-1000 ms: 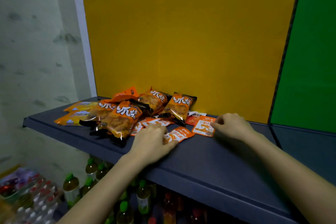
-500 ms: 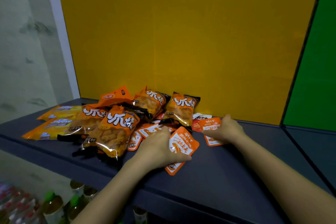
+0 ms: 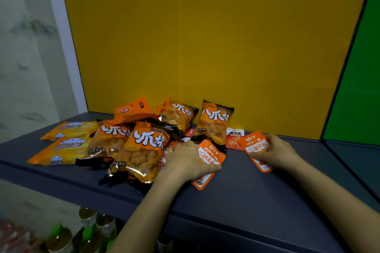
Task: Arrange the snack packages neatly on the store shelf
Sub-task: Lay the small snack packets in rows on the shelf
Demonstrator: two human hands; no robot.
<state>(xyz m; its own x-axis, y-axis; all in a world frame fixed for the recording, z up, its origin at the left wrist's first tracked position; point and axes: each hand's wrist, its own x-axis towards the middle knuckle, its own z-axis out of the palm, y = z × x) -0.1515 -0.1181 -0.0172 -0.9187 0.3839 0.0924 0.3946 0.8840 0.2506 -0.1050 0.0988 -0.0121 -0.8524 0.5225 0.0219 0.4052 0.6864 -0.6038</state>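
A heap of orange snack bags (image 3: 144,146) lies on the dark grey shelf (image 3: 246,195), against the yellow back panel. My left hand (image 3: 185,162) grips a small orange pouch (image 3: 211,156) at the heap's right edge, thumb curled under it. To the right, my right hand (image 3: 275,153) holds a second small orange pouch (image 3: 254,144), tilted up off the shelf. A red and white small pouch (image 3: 233,139) lies flat between the two hands. Two flat yellow cheese packs (image 3: 61,148) lie at the far left.
The yellow back panel (image 3: 205,47) meets a green panel (image 3: 357,80) at the right, where a divider line crosses the shelf. Bare shelf surface stretches right of my hands. Below the shelf stand several bottles (image 3: 88,232) with green and white caps.
Both hands have taken up small orange pouches: the left one pulled its pouch toward the shelf front, the right one lifted its pouch and drew it rightward. The camera drifted.
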